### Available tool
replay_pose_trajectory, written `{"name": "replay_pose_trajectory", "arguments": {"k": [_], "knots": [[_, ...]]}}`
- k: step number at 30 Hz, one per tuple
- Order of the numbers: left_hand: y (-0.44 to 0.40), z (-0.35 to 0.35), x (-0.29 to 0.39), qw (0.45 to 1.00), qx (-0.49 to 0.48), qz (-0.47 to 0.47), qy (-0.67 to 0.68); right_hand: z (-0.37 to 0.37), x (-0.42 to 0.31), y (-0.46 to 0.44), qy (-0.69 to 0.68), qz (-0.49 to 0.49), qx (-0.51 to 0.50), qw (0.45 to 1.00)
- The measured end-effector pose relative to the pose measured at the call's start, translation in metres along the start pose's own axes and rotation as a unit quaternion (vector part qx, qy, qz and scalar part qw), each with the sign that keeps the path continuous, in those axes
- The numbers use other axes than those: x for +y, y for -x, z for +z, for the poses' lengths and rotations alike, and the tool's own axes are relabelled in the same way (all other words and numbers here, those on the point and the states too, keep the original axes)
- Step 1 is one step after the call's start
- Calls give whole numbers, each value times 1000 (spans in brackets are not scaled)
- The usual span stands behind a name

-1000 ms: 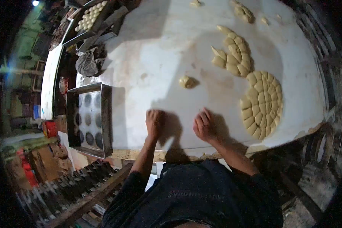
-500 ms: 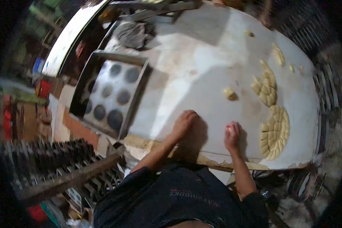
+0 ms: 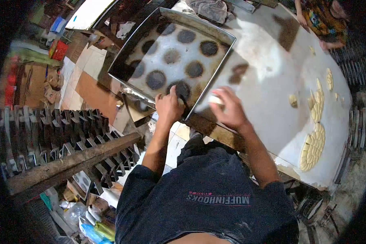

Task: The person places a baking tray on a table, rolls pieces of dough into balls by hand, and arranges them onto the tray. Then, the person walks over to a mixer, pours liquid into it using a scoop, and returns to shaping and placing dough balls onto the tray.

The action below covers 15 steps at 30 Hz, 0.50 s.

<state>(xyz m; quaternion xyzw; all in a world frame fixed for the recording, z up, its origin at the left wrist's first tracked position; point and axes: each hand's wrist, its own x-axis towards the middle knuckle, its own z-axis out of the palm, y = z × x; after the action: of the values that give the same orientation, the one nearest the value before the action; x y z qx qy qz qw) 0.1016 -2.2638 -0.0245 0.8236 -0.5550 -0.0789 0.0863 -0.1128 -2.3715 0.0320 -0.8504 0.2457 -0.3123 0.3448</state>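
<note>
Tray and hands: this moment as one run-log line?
left hand: at tray near edge | right hand: holding pale piece | scored dough: on table

Left hand (image 3: 169,108) at tray (image 3: 182,52); right hand (image 3: 227,107) holding lump (image 3: 216,99).

Tiled floor (image 3: 85,61) (brown + white), dark metal rack (image 3: 57,134) w/ wooden beam (image 3: 73,164).

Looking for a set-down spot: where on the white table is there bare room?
The broad patch of white table between the tray and the lone dough lump looks bare. It is crowded along the right side, with scored dough pieces, and around the tray's near corner, where the left hand and right hand are.
</note>
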Motion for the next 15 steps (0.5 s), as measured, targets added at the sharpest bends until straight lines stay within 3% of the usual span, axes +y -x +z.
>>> {"name": "replay_pose_trajectory", "arguments": {"k": [2, 3, 4, 6, 8, 9, 10, 11, 13, 14, 15], "knots": [[1, -3, 7, 1000, -6, -15, 9, 48, 6, -32, -28, -46, -17, 998], [0, -3, 8, 999, -16, -30, 4, 69, 21, -39, -25, -22, -78, 996], [-2, -3, 8, 1000, -17, -21, 2, 72, 24, -46, 108, -27, -207, 972], [0, -4, 6, 999, -20, -13, 41, 61, 19, -33, 136, -94, -121, 979], [0, -8, -4, 991, -64, 34, 109, 33, 29, -2, 70, -94, 8, 993], [-1, -9, -5, 987, -91, 22, 133, 10, 37, 24, 68, -45, 51, 995], [-3, 0, -6, 990, 41, 114, 71, -17, 49, 53, 70, 2, 101, 992], [-6, -12, 6, 993, 21, 95, 71, -45, 66, 90, 123, 57, 136, 981], [-19, 9, 29, 980, 151, 58, 112, -101, 102, 172, 200, 182, 234, 934], [-26, -5, 81, 974, 171, 26, 144, -122, 115, 216, 218, 248, 290, 898], [-33, -3, 131, 965, 141, 98, 197, -145, 121, 256, 227, 310, 329, 863]]}}
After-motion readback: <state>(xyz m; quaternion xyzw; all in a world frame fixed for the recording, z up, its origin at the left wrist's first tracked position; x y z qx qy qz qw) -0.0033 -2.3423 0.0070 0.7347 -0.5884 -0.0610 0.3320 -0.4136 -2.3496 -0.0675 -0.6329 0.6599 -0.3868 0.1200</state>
